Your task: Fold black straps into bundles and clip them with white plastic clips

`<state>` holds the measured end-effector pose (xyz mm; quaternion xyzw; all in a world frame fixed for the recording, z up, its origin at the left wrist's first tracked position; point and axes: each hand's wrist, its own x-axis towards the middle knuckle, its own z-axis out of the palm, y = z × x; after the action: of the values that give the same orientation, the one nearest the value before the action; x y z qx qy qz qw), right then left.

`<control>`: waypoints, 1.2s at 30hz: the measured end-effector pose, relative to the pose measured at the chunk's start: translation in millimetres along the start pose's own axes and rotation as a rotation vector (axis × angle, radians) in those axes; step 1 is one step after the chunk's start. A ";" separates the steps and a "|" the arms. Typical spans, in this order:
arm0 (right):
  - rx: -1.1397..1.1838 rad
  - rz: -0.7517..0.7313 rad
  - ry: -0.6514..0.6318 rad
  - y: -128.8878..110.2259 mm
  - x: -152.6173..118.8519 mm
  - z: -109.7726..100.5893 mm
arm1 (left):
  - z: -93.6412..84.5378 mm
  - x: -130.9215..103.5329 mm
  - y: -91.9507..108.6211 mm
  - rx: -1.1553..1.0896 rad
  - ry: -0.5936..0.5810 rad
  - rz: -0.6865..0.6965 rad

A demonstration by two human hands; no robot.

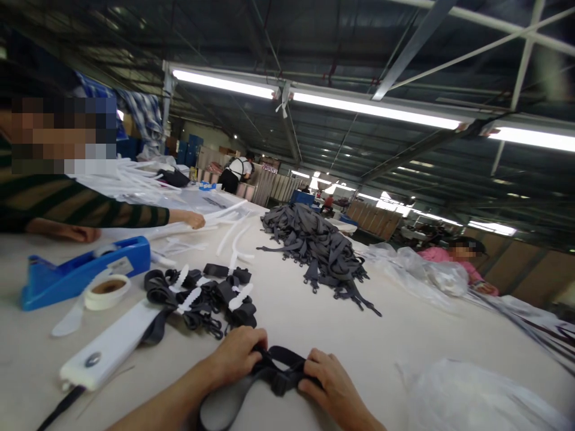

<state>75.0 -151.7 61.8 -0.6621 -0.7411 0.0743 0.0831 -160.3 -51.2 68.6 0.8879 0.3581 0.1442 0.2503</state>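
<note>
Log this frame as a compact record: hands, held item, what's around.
left hand: gripping black strap
right hand: gripping same strap, other side of its buckle
beyond left hand: bundled black straps with white ties
left side: blue tape dispenser, white tape roll, white corded device
far middle: heap of dark gray straps with hooks
right side: clear plastic
co-worker: hand at white strips
</note>
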 end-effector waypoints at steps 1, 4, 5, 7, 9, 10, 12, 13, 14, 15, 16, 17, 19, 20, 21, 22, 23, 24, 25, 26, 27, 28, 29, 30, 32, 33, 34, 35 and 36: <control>-0.027 0.003 -0.003 -0.4 0.4 2.0 | -1.0 0.6 -0.4 0.000 -0.005 0.011; -0.102 0.010 -0.015 -2.4 1.0 5.3 | -5.2 0.9 0.1 0.040 -0.030 0.040; -0.112 0.004 -0.018 -3.6 1.0 5.5 | -6.7 0.6 1.4 0.064 -0.041 0.045; -0.120 -0.004 -0.031 -7.6 1.0 4.7 | -9.4 0.1 6.2 0.105 -0.063 0.048; -0.121 0.035 -0.049 -12.9 1.4 2.0 | -11.4 0.1 12.4 0.148 -0.084 0.050; -0.126 0.076 -0.059 -15.5 2.0 0.2 | -12.2 0.4 15.3 0.170 -0.093 0.054; -0.146 0.152 -0.089 -19.5 4.1 -3.8 | -13.1 1.1 18.7 0.205 -0.110 0.058; -0.156 0.157 -0.107 -20.5 5.4 -5.5 | -13.4 1.5 18.9 0.207 -0.112 0.061; -0.168 0.142 -0.121 -20.9 6.8 -6.9 | -13.5 1.8 18.3 0.196 -0.109 0.066; -0.180 0.113 -0.131 -20.6 8.2 -7.9 | -13.7 1.9 17.3 0.181 -0.106 0.071; -0.188 0.082 -0.132 -19.9 9.7 -8.4 | -14.0 1.9 16.1 0.170 -0.102 0.078; -0.194 0.061 -0.128 -18.9 11.0 -8.5 | -14.4 1.7 15.2 0.166 -0.103 0.087; -0.200 0.052 -0.112 -16.8 14.0 -7.8 | -16.1 1.2 15.5 0.189 -0.126 0.108; -0.201 0.048 -0.104 -15.9 15.6 -7.2 | -17.4 1.1 16.8 0.215 -0.147 0.119; -0.200 0.042 -0.098 -15.3 17.4 -6.6 | -18.9 1.2 18.8 0.244 -0.168 0.128; -0.199 0.035 -0.093 -14.8 19.3 -6.1 | -20.5 1.6 21.3 0.273 -0.185 0.136; -0.198 0.027 -0.089 -14.5 21.3 -5.7 | -22.2 2.4 23.9 0.300 -0.198 0.142; -0.199 0.018 -0.085 -14.5 23.0 -5.4 | -23.7 3.4 26.4 0.326 -0.208 0.146; -0.200 0.009 -0.083 -14.6 24.5 -5.2 | -25.1 4.6 28.8 0.351 -0.216 0.149; -0.200 0.002 -0.081 -14.9 25.6 -5.0 | -26.1 5.8 30.8 0.378 -0.224 0.149; -0.201 -0.003 -0.079 -15.3 26.3 -4.7 | -26.7 6.9 32.6 0.407 -0.231 0.150; -0.201 -0.005 -0.076 -15.8 26.5 -4.4 | -26.9 7.7 34.3 0.435 -0.239 0.152; -0.201 -0.005 -0.072 -16.2 26.4 -4.0 | -26.5 8.0 36.0 0.459 -0.246 0.157; -0.200 -0.005 -0.067 -16.6 26.0 -3.6 | -25.8 7.8 37.9 0.475 -0.252 0.164; -0.198 -0.004 -0.056 -17.3 25.1 -3.1 | -24.0 6.0 43.0 0.491 -0.264 0.176; -0.197 -0.004 -0.052 -17.5 24.7 -3.2 | -23.4 4.9 46.1 0.494 -0.269 0.182; -0.196 -0.005 -0.049 -17.8 24.5 -3.6 | -23.1 3.9 49.5 0.492 -0.277 0.183; -0.195 -0.007 -0.049 -18.0 24.6 -4.1 | -23.2 3.5 52.9 0.483 -0.286 0.178; -0.194 -0.008 -0.053 -18.2 25.0 -4.8 | -23.6 4.0 56.3 0.470 -0.297 0.167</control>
<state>55.7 -128.9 71.1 -0.6620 -0.7493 0.0193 -0.0010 -136.0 -75.1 119.5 0.9594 0.2666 -0.0542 0.0747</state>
